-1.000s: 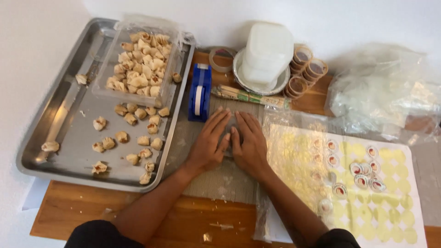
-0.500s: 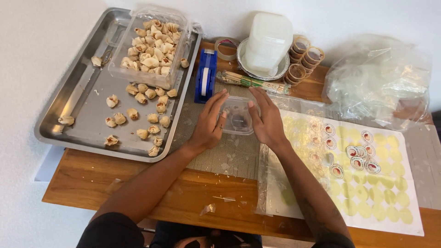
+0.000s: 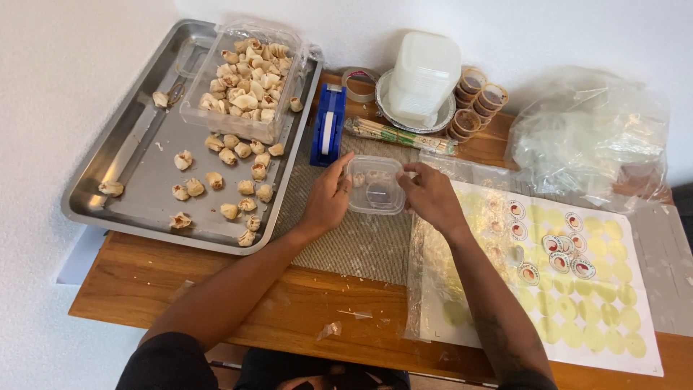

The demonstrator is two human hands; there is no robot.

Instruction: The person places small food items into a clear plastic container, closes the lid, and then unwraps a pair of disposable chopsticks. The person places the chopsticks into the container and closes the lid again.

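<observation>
A small clear plastic box (image 3: 375, 185) with its lid on sits on a woven mat (image 3: 357, 238) at the table's middle. Pale dumplings show through its top. My left hand (image 3: 328, 196) grips its left side with thumb and fingers. My right hand (image 3: 429, 196) holds its right side, fingertips on the lid edge. Just behind the box lies a blue tape dispenser (image 3: 328, 124).
A steel tray (image 3: 137, 152) at left holds loose dumplings and a clear tub (image 3: 245, 79) full of them. Behind stand stacked white containers (image 3: 424, 76), small sauce cups (image 3: 480, 101), chopsticks (image 3: 401, 136), a tape roll (image 3: 359, 79). A sticker sheet (image 3: 577, 289) and plastic bags (image 3: 592, 137) lie at right.
Both hands lay flat and together on the mat; they have since parted and taken hold of the small clear box, one on each side. The view has shifted closer.
</observation>
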